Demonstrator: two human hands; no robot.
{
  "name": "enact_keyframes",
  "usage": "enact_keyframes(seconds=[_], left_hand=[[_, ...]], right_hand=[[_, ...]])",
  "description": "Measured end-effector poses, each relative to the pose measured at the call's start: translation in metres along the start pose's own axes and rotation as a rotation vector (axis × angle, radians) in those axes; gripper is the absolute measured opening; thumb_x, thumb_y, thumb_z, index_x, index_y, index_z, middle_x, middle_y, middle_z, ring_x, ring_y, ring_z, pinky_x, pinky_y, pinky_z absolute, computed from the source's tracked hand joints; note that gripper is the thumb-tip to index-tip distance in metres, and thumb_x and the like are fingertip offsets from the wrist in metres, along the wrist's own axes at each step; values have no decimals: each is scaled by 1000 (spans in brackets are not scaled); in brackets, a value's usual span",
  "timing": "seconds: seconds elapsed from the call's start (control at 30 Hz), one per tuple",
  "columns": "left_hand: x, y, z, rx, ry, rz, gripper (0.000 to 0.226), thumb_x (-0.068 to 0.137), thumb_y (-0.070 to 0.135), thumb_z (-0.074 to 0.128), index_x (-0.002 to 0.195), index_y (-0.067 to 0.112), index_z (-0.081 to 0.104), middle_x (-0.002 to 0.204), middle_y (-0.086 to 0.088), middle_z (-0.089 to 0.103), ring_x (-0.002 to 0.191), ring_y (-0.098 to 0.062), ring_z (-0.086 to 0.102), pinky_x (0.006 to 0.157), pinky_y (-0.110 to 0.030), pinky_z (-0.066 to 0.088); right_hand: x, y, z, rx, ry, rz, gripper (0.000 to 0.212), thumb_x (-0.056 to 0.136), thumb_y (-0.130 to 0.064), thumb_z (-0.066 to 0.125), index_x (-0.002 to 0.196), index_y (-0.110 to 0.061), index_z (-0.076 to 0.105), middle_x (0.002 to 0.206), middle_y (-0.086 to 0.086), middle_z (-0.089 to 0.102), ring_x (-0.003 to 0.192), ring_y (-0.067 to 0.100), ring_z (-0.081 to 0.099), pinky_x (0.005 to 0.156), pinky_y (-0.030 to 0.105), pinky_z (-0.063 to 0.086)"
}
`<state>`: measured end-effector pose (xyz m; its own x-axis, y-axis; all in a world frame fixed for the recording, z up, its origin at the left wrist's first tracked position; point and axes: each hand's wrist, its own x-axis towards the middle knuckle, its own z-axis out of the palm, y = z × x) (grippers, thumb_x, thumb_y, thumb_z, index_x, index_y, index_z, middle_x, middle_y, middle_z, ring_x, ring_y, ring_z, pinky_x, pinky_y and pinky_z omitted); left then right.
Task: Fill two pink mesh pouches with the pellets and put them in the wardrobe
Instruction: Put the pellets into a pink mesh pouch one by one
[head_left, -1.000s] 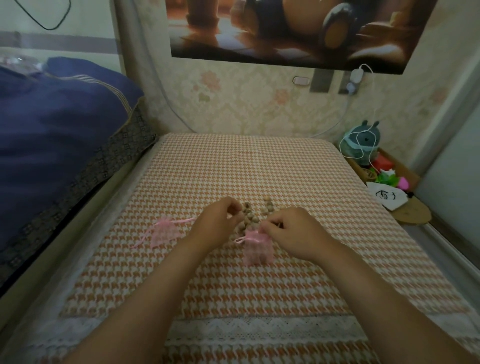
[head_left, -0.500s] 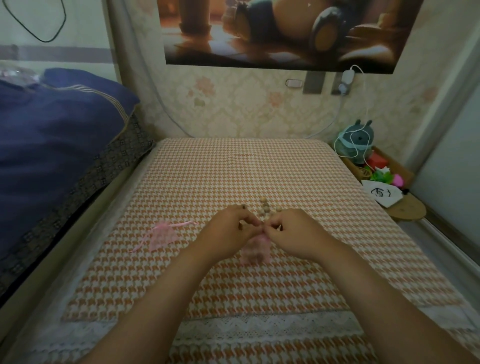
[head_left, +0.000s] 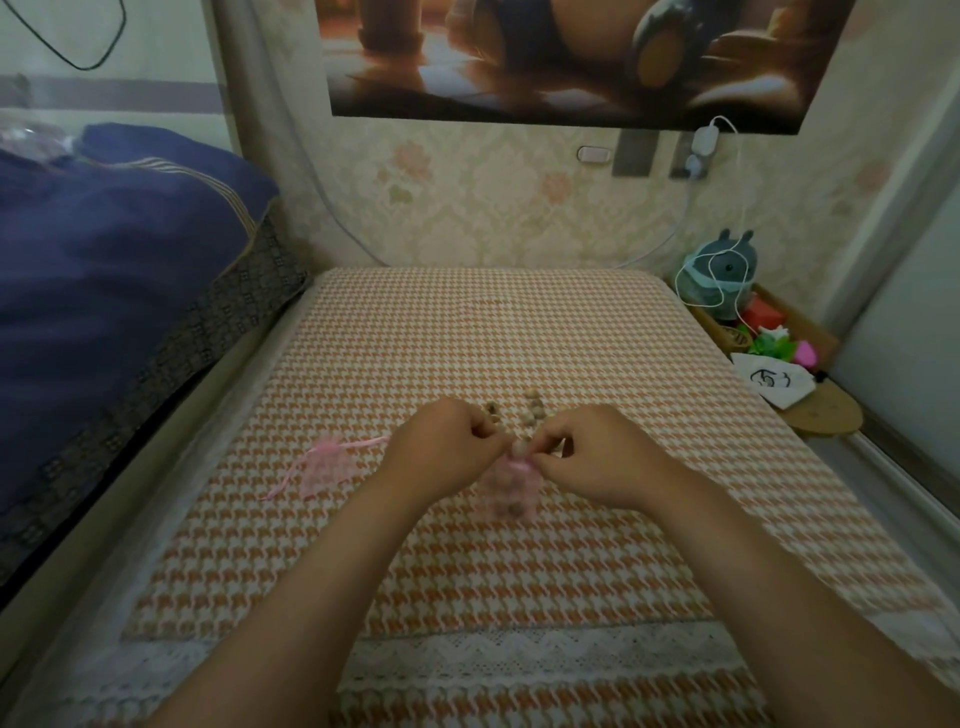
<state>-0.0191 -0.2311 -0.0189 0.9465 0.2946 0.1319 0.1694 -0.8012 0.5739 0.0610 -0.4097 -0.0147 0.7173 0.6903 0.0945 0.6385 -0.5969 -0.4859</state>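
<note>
A pink mesh pouch (head_left: 510, 488) with brown pellets inside hangs between my hands just above the checked cloth. My left hand (head_left: 447, 451) pinches its top edge from the left and my right hand (head_left: 597, 457) pinches it from the right, at the drawstring. A second pink mesh pouch (head_left: 328, 466) lies flat on the cloth to the left, its ribbon trailing. A small heap of brown pellets (head_left: 531, 410) lies just beyond my fingers, partly hidden by them. No wardrobe shows in the view.
The work surface is an orange-and-white checked cloth (head_left: 467, 338) with a lace hem. A dark blue quilt (head_left: 104, 260) is piled at the left. At the right, a low wooden shelf (head_left: 826, 413) holds a plush toy, small toys and a white pouch.
My hands have come together at the top of the filled pouch and raised it slightly off the cloth. The pouch on the left has not moved.
</note>
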Motion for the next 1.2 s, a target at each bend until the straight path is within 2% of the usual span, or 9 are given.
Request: enact_keyframes(seconds=[0.13,0.3,0.47,0.6,0.7,0.8,0.9,1.07,1.2], left_hand=[[-3,2,-6,30,0,5,48,88,48,61,55,13,62,44,1,48,43,-16,44,50,-30,39],[-4,0,-10,24,-46,-25,24,79,38,68,61,22,71,62,2,69,60,-13,65,61,-36,58],[-8,1,-18,-52,-120,-23,15,78,20,66,71,31,75,76,6,73,70,-9,68,67,-33,60],[-13,-8,-25,-59,-79,-50,15,82,18,65,80,30,74,80,10,71,67,-1,61,56,-19,49],[-14,-18,-28,-51,-36,-61,16,86,18,62,88,26,76,84,11,69,67,1,58,54,-14,42],[-15,-25,-26,-38,-13,-84,17,87,20,61,82,16,77,84,3,73,73,-8,65,63,-24,54],[-13,-33,-21,-33,22,-71,20,85,27,62,78,14,75,79,-1,74,76,-13,68,73,-34,58],[-10,-37,-22,-75,-33,-42,16,88,25,63,98,25,77,107,12,70,79,3,55,68,-13,42],[-9,-41,-23,-123,-90,-51,24,88,19,62,109,23,75,118,8,68,77,2,57,64,-10,41]], right_hand=[[1,-4,-2,-51,-7,-44,9,84,-45,65,85,-47,73,83,-23,70,74,-2,62,70,32,56],[1,-10,-1,-22,-61,-97,7,84,-44,71,87,-44,77,79,-27,68,73,-2,61,68,26,52],[2,-11,3,-10,-76,-119,11,86,-44,69,93,-41,77,89,-24,70,78,-2,61,74,30,56],[7,-10,9,113,65,-64,13,91,-28,65,98,-38,70,95,-20,68,68,-2,57,69,26,52],[13,-6,17,8,57,-8,17,93,-25,63,102,-37,69,100,-17,68,82,-1,60,78,31,55],[21,-8,29,-133,-29,12,18,90,-27,64,101,-35,74,104,-13,71,95,10,65,82,33,54],[29,-15,36,-246,-54,-5,15,85,-32,66,97,-33,76,96,-11,70,90,13,65,71,28,49],[36,-18,44,-382,-127,-23,5,85,-31,66,87,-32,70,80,-10,59,83,16,63,55,24,32],[36,-15,39,-306,-97,13,15,87,-34,67,100,-34,75,93,-13,68,91,12,65,69,26,44]])
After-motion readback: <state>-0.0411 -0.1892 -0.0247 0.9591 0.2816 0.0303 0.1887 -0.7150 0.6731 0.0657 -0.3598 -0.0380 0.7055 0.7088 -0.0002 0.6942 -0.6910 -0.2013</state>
